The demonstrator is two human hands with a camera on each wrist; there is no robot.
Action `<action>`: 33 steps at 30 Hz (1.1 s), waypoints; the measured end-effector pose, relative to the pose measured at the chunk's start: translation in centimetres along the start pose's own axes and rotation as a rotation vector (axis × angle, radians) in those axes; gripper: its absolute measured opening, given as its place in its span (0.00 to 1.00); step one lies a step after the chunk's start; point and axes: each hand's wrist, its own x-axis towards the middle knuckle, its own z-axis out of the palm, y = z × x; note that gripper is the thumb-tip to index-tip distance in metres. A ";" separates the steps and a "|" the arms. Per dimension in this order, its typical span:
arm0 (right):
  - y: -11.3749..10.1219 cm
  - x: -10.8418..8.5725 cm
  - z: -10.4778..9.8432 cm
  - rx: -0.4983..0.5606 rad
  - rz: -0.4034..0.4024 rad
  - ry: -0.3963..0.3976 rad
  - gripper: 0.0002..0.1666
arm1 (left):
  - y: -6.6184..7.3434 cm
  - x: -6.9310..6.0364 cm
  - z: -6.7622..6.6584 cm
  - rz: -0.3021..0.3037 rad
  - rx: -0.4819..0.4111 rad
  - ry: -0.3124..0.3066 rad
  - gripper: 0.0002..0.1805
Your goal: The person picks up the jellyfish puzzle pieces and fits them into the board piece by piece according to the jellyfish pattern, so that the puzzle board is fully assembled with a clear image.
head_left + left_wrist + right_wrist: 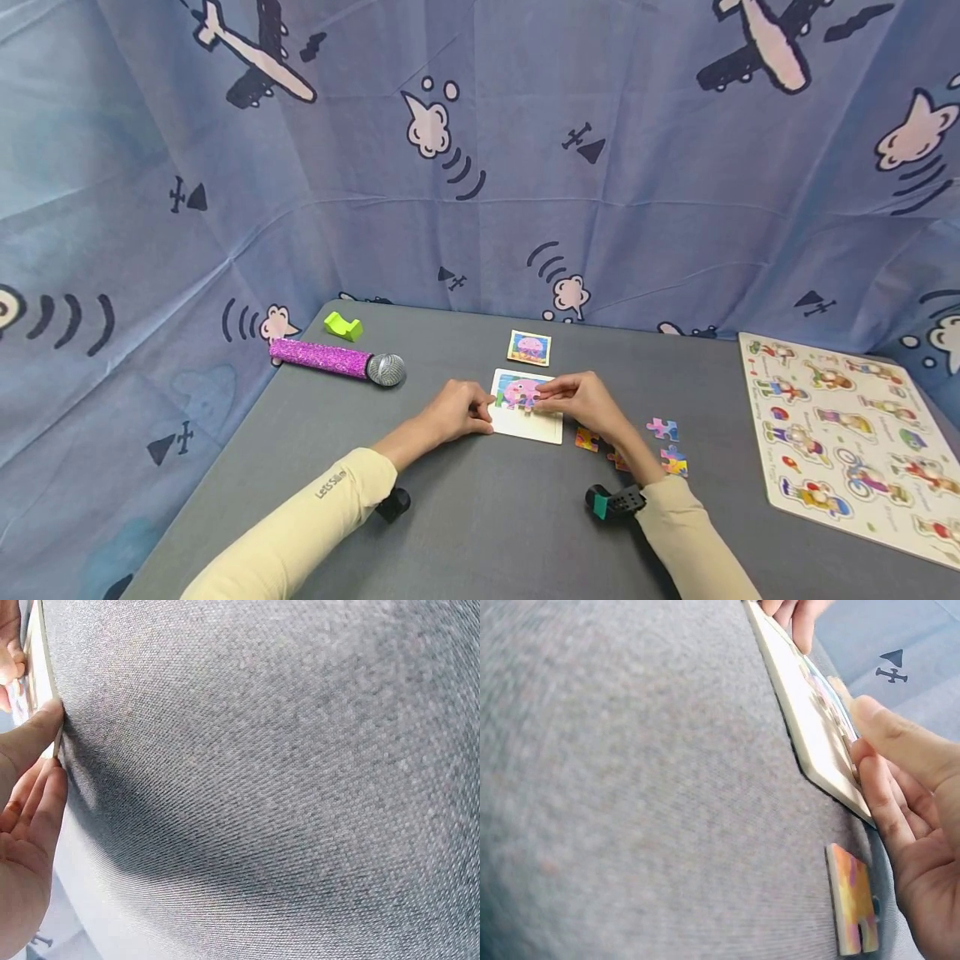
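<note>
A small white puzzle board (528, 427) lies on the grey table, its upper part filled with joined pieces showing a pink figure (517, 392). My left hand (459, 410) grips the board's left edge between thumb and fingers; the left wrist view shows the thumb (45, 720) on that edge. Over the board's right side, my right hand (581, 400) pinches a puzzle piece at the picture, mostly hidden by the fingers. In the right wrist view, the thumb and index fingertips nearly meet above the board (810, 735). An orange and yellow loose piece (847, 900) lies beside it.
Behind the board lies a small picture card (528, 347). Loose pieces (673, 461) lie right of the right forearm, with others close to it. A glittery purple microphone (322, 357) and a green block (343, 326) are at the left, a large picture board (847, 425) at the right.
</note>
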 end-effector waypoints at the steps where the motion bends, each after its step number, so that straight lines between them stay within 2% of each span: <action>1: 0.0 0.1 0.0 -0.022 -0.004 0.000 0.16 | 0.0 0.0 0.0 0.002 0.001 0.000 0.08; 9: -0.1 0.4 0.3 -0.197 -0.069 0.015 0.13 | -0.2 0.1 0.1 0.024 -0.004 0.007 0.09; 18: -0.6 0.5 0.9 -0.317 -0.070 0.051 0.12 | -0.4 0.1 0.2 0.001 -0.010 0.002 0.08; 29: -0.6 0.4 1.0 -0.291 -0.044 0.032 0.15 | -0.4 0.0 0.2 0.006 -0.014 0.004 0.08; 33: -0.6 0.4 1.0 -0.292 -0.056 0.038 0.14 | -0.4 0.0 0.2 0.006 -0.013 0.003 0.08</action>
